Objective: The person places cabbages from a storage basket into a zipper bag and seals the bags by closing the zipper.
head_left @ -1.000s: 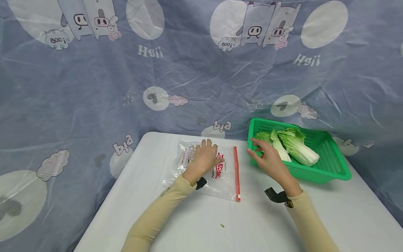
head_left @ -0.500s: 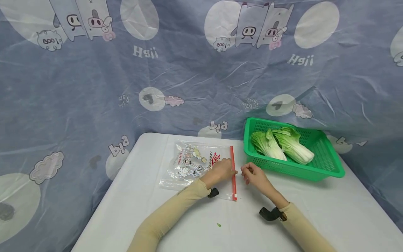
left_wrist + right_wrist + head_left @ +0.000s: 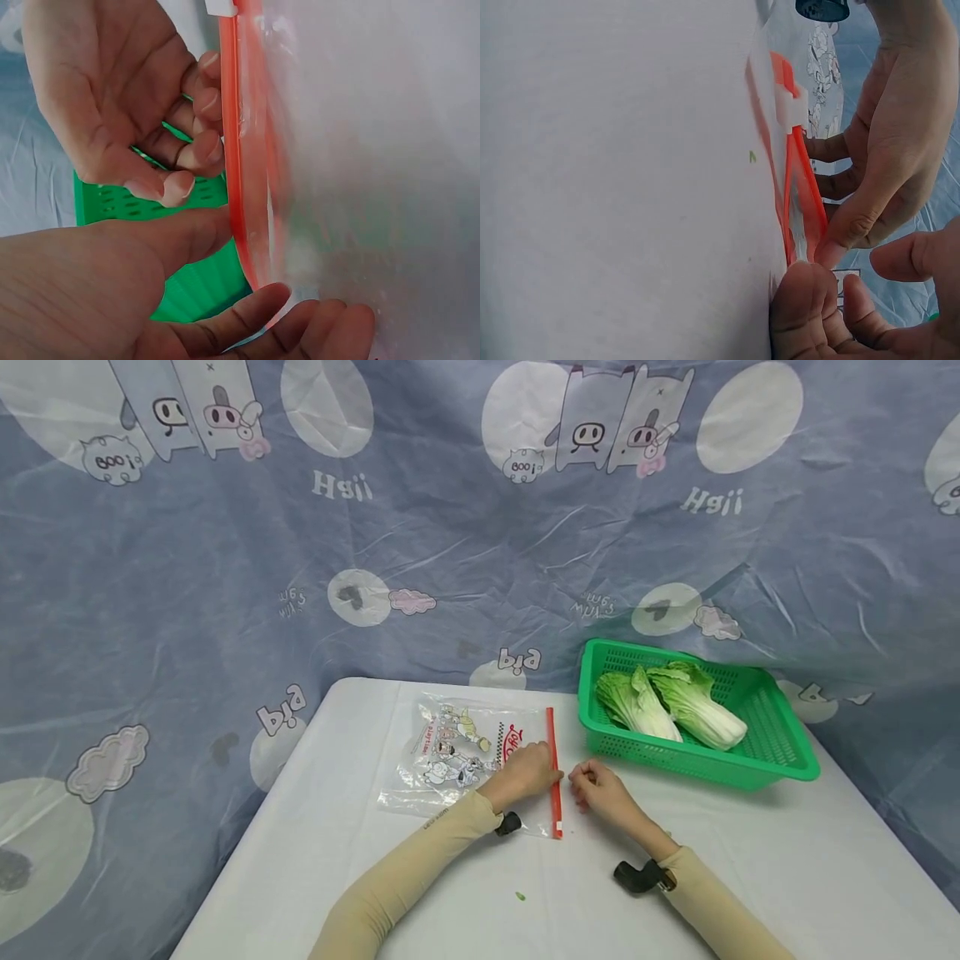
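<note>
A clear zip bag (image 3: 457,760) with cartoon prints and a red zip strip (image 3: 553,802) lies flat on the white table. My left hand (image 3: 527,771) pinches the strip edge from above. Its thumb (image 3: 199,232) is on the red side and its fingers on the film, and the strip stands slightly parted in the right wrist view. Just right of the strip, my right hand (image 3: 603,793) has loosely curled fingers close to the edge. Its thumb (image 3: 907,255) stays apart from those fingers, and I see nothing held there. A white slider (image 3: 791,105) sits at the strip's near end.
A green perforated basket (image 3: 783,768) stands at the right rear with two napa cabbages (image 3: 705,714) inside. A small green leaf scrap (image 3: 520,896) lies on the table (image 3: 450,902) in front. A patterned blue-grey curtain (image 3: 450,527) hangs behind.
My left hand has moved right across the bag onto the red strip and pinches it. My right hand has come down and left from the basket to beside the strip, its fingers curling more.
</note>
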Demonstrator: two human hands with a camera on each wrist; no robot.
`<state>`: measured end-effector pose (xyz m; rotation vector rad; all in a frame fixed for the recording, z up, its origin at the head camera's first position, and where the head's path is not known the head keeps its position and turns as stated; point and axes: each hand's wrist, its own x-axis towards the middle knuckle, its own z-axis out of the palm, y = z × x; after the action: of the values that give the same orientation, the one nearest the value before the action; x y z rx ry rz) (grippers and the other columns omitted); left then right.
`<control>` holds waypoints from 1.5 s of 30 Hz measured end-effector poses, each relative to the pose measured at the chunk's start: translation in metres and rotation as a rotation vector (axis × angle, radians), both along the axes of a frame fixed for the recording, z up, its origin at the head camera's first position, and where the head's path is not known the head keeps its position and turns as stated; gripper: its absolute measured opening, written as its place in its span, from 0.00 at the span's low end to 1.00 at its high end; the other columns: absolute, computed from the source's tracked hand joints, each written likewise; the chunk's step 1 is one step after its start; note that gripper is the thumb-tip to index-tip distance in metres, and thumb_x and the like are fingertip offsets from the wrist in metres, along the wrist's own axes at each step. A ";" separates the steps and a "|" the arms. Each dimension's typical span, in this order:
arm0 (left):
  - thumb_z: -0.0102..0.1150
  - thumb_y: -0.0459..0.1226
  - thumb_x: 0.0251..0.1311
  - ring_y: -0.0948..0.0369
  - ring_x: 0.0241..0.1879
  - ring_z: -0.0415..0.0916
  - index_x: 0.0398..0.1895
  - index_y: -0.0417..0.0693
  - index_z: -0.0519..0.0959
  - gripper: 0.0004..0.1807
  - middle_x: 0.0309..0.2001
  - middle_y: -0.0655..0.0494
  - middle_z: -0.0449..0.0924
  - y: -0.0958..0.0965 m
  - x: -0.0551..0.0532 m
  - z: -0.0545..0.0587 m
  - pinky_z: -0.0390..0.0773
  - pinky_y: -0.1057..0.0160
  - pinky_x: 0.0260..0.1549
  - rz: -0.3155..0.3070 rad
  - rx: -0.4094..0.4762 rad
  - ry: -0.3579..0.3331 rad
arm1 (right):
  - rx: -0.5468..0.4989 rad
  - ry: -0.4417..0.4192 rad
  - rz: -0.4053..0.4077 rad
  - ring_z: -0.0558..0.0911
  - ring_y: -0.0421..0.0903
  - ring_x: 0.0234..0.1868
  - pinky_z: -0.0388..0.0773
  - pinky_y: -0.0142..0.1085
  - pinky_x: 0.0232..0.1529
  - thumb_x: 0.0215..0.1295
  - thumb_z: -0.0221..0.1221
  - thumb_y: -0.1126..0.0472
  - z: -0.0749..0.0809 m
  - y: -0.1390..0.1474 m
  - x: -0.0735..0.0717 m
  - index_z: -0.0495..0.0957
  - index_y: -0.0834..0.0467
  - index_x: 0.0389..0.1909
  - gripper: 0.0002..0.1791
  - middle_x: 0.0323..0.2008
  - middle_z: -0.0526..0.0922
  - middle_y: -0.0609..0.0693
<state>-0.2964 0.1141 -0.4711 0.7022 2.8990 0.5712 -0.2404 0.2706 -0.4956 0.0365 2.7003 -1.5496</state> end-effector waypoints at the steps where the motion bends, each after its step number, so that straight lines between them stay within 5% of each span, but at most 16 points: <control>1: 0.62 0.48 0.60 0.62 0.22 0.70 0.35 0.43 0.75 0.17 0.26 0.55 0.75 -0.001 -0.001 -0.001 0.70 0.64 0.20 -0.004 -0.003 0.004 | 0.007 0.002 -0.002 0.76 0.45 0.25 0.78 0.34 0.25 0.72 0.50 0.61 0.000 -0.001 0.000 0.72 0.64 0.40 0.09 0.27 0.77 0.54; 7: 0.61 0.42 0.60 0.62 0.21 0.70 0.36 0.42 0.73 0.13 0.27 0.53 0.75 -0.005 -0.004 -0.005 0.70 0.63 0.19 -0.017 0.003 0.006 | 0.045 -0.004 -0.003 0.76 0.43 0.27 0.78 0.33 0.26 0.71 0.51 0.61 -0.002 -0.003 0.001 0.73 0.64 0.41 0.09 0.28 0.77 0.53; 16: 0.60 0.33 0.56 0.63 0.15 0.66 0.28 0.40 0.72 0.07 0.19 0.55 0.69 -0.017 -0.005 0.003 0.67 0.68 0.12 0.003 0.208 -0.099 | 0.061 -0.001 0.016 0.77 0.44 0.26 0.77 0.33 0.25 0.71 0.51 0.61 0.001 -0.005 -0.002 0.74 0.63 0.42 0.09 0.30 0.79 0.57; 33: 0.61 0.29 0.54 0.62 0.07 0.75 0.23 0.43 0.68 0.11 0.19 0.55 0.71 -0.054 0.005 0.045 0.74 0.70 0.10 0.052 0.399 -0.089 | 0.048 -0.016 0.038 0.79 0.49 0.24 0.76 0.37 0.24 0.72 0.52 0.48 0.018 -0.040 -0.029 0.68 0.65 0.52 0.23 0.31 0.81 0.60; 39: 0.59 0.26 0.54 0.61 0.08 0.77 0.37 0.37 0.70 0.10 0.21 0.52 0.72 -0.066 0.003 0.061 0.76 0.68 0.11 0.096 0.515 -0.109 | -0.050 0.048 0.019 0.78 0.44 0.22 0.81 0.41 0.28 0.70 0.55 0.57 0.023 -0.053 -0.042 0.65 0.67 0.53 0.20 0.27 0.79 0.53; 45: 0.57 0.29 0.61 0.63 0.06 0.73 0.39 0.37 0.73 0.05 0.19 0.52 0.76 -0.079 0.003 0.079 0.73 0.67 0.07 0.182 0.594 0.011 | -0.132 0.112 -0.046 0.76 0.38 0.18 0.81 0.39 0.27 0.70 0.56 0.62 0.028 -0.064 -0.051 0.69 0.68 0.45 0.13 0.20 0.78 0.47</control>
<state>-0.2935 0.0352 -0.3924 0.4857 2.8167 1.4857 -0.2917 0.2068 -0.4675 0.0094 2.6903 -1.7922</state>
